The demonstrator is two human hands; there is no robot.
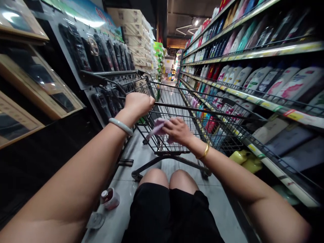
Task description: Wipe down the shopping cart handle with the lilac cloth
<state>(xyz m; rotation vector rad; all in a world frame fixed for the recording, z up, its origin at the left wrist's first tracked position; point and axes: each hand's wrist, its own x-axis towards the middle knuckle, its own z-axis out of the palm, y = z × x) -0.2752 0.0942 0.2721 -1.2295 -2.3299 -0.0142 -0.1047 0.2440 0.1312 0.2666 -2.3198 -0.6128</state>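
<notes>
A black wire shopping cart (177, 111) stands in a shop aisle right in front of my knees. My left hand (138, 104) is closed in a fist over the cart's top rim, a pale bangle on its wrist. My right hand (177, 130) presses a purple cloth (157, 127) against the cart's near wire wall, fingers closed on the cloth; a gold bangle sits on that wrist. The cart's basket looks empty apart from what the wires hide.
Shelves of shampoo and lotion bottles (253, 79) line the right side. Dark packaged goods hang on a board (101, 54) at left, with boxed items below. A small bottle (110, 198) and a clear lid (95, 221) lie on the floor at lower left. The aisle runs on ahead.
</notes>
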